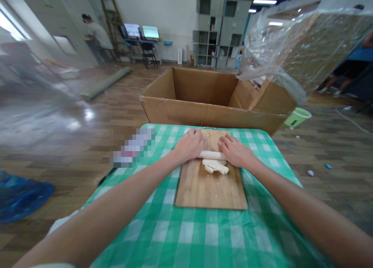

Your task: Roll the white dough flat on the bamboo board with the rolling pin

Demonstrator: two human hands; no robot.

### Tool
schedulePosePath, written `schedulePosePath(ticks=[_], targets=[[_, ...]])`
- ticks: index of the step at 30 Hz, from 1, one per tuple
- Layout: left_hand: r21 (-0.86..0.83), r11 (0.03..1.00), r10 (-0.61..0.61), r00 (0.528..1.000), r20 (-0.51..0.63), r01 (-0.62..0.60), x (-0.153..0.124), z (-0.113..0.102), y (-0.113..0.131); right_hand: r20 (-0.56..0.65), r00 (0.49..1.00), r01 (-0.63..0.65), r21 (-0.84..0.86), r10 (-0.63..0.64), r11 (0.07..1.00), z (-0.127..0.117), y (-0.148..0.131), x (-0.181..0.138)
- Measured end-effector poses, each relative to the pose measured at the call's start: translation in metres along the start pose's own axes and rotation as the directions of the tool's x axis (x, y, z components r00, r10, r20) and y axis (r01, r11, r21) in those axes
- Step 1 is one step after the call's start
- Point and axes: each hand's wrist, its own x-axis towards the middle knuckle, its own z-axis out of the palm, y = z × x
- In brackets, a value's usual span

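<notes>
A pale rolling pin [212, 155] lies crosswise on a wooden cutting board [210, 192]. My left hand [190, 144] is closed over its left end, and my right hand [234, 149] over its right end. Just on the near side of the pin is a flattened, uneven lump of whitish dough [215, 166], its far part against or under the pin. Both ends of the pin are hidden by my fingers. The board rests on a table with a green and white checked cloth [186, 237].
Beyond the table's far edge stands a large open cardboard box [204, 110], with plastic wrap [271, 54] at its right. A blurred-out item [134, 147] lies at the cloth's left edge. A green bin [297, 117] is on the floor. One person [99, 35] stands far left, another far right.
</notes>
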Motion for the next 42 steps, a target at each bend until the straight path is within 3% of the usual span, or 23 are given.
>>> schedulePosePath(ticks=[4,6,12,16,20,25,29,33,38,42], targets=[[-0.021,0.999,0.03,0.999,-0.029,-0.031,-0.002,-0.004,0.002,-0.056,0.963,-0.257,0.086,0.262,0.963,-0.001,-0.019,-0.013],[-0.061,0.998,0.022,0.998,-0.054,-0.025,-0.012,-0.008,0.008,-0.083,0.941,-0.318,0.121,0.329,0.94,-0.001,-0.029,-0.021],[-0.121,0.992,-0.059,0.991,-0.117,0.045,-0.056,-0.014,0.031,-0.093,0.966,-0.228,0.126,0.241,0.965,-0.005,-0.046,-0.044],[-0.169,0.979,-0.135,0.984,-0.118,0.114,-0.073,-0.012,0.043,-0.106,0.978,-0.17,0.099,0.18,0.981,-0.01,-0.043,-0.04],[-0.186,0.968,-0.192,0.975,-0.114,0.169,-0.071,-0.01,0.043,-0.067,0.993,-0.09,0.115,0.098,0.989,-0.009,-0.032,-0.017],[-0.156,0.968,-0.208,0.976,-0.071,0.195,-0.045,-0.006,0.024,-0.026,1.0,-0.008,0.128,0.011,0.992,-0.007,-0.018,0.005],[-0.132,0.978,-0.169,0.985,-0.022,0.164,-0.022,-0.004,0.005,-0.01,0.998,-0.052,0.147,0.054,0.988,-0.008,-0.018,0.006],[-0.108,0.991,-0.089,0.994,-0.057,0.082,-0.014,-0.003,-0.001,-0.057,0.98,-0.177,0.167,0.189,0.97,-0.006,-0.03,-0.003],[-0.096,0.995,-0.043,0.992,-0.118,0.032,-0.035,-0.009,0.013,-0.114,0.95,-0.268,0.181,0.29,0.946,0.0,-0.051,-0.027],[-0.059,0.998,-0.017,0.992,-0.124,0.009,-0.056,-0.02,0.027,-0.11,0.95,-0.262,0.228,0.292,0.938,0.006,-0.066,-0.054]])
